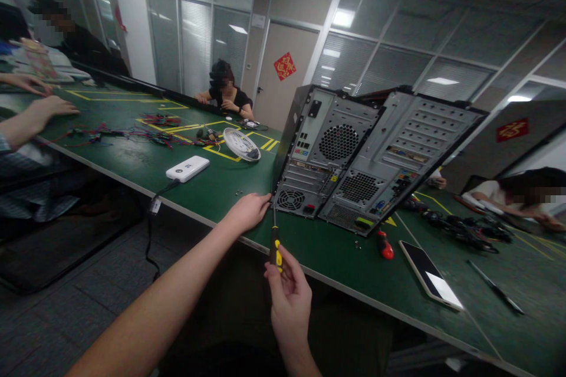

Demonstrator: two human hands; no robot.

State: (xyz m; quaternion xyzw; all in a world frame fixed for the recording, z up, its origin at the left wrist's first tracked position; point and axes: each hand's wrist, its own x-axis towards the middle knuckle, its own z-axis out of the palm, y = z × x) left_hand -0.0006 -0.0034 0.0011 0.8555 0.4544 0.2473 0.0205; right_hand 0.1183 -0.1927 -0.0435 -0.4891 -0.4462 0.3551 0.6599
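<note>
My right hand is closed around the black and yellow handle of a screwdriver. Its thin shaft points up and away, with the tip by the lower left corner of a computer case. My left hand reaches to that same corner, fingers drawn together at the case's edge. Whatever they pinch is too small to see. The case's rear panel faces me, showing ports, a fan grille and slots. A second computer case stands close against its right side, also rear side toward me.
Small screws and a red-handled tool lie before the cases, near a phone and a pen-like tool. Leftward are a white power bank, a white round grille and wires. Other people sit around the green table.
</note>
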